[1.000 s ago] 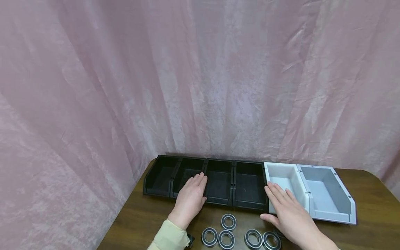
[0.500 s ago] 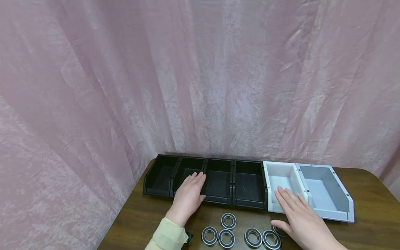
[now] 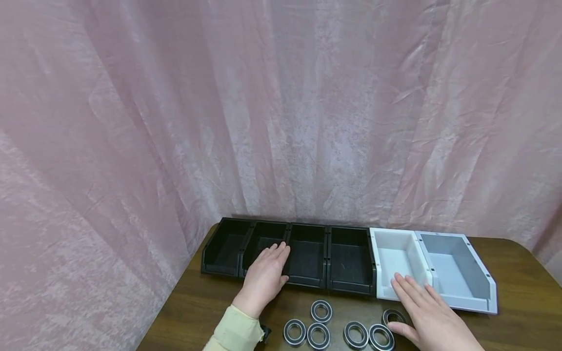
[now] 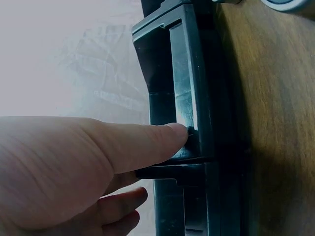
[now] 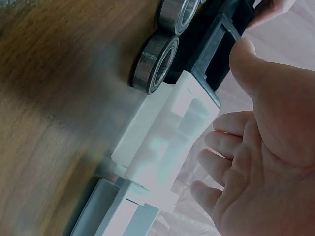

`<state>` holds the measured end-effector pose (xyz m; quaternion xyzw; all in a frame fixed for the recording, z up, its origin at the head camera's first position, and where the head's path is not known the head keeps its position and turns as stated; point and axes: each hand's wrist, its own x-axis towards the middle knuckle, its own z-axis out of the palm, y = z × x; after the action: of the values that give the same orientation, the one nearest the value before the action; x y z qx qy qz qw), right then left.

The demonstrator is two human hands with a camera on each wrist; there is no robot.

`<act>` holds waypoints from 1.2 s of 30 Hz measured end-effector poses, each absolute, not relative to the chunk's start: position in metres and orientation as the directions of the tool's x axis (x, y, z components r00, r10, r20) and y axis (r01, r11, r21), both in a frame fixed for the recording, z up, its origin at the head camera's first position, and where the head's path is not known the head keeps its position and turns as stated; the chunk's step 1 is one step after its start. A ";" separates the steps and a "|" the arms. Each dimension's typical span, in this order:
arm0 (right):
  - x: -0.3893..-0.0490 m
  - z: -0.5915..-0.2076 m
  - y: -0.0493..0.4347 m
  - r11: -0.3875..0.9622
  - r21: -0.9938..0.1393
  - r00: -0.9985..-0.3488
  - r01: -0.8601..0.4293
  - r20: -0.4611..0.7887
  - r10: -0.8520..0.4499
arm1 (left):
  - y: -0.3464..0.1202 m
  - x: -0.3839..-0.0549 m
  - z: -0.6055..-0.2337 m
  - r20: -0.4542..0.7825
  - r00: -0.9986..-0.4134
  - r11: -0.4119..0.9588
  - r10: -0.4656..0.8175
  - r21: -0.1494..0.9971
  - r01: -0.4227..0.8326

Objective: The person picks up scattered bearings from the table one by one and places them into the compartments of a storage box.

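My left hand (image 3: 265, 278) is held flat, fingers straight, over the front of the black bins (image 3: 306, 278). In the left wrist view its thumb lies at the front lip of a black bin (image 4: 199, 98). My right hand (image 3: 432, 314) spreads its straight fingers over the front of the white bin (image 3: 397, 239), holding nothing. Its thumb overlaps the edge of a ball bearing (image 3: 387, 317) in the head view. Another bearing (image 3: 371, 336) lies right beside that one, and a third bearing (image 3: 347, 335) to its left. More bearings (image 3: 286, 332) lie grouped between the hands.
A grey bin (image 3: 476, 304) joins the white one at the right end of the row. The bins stand along the back of the brown wooden table (image 3: 522, 282). Behind them hangs a pink velvet curtain (image 3: 307, 122).
My right hand has moved to the right and back toward me, off the black-white bin border, uncovering more of the rear right bearing. My left hand has barely moved.
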<state>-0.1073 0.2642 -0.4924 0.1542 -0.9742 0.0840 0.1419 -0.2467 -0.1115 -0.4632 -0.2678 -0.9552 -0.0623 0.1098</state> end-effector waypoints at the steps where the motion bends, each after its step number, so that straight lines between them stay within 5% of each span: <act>1: -0.107 -0.493 0.265 0.937 -0.113 -0.910 -0.329 0.304 -0.283 | -0.111 -0.247 -0.463 0.242 -0.832 0.848 0.499 0.059 0.526; 7: -0.103 -0.500 0.270 0.930 -0.074 -0.886 -0.361 0.338 -0.317 | -0.111 -0.247 -0.463 0.242 -0.831 0.847 0.502 0.058 0.528; 19: -0.105 -0.512 0.282 0.904 -0.218 -0.929 -0.368 0.061 -0.364 | -0.113 -0.248 -0.466 0.246 -0.823 0.841 0.512 0.055 0.539; 26: -0.106 -0.519 0.286 0.897 -0.111 -0.903 -0.427 0.005 -0.429 | -0.115 -0.248 -0.466 0.251 -0.815 0.834 0.522 0.049 0.550; 36: -0.111 -0.528 0.287 0.886 -0.153 -0.887 -0.439 -0.082 -0.454 | -0.114 -0.248 -0.465 0.252 -0.818 0.838 0.517 0.047 0.544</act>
<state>-0.1106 0.2872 -0.5277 0.2301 -0.9692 0.0653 -0.0580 -0.2477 -0.1136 -0.4650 -0.2789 -0.9516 -0.0584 0.1151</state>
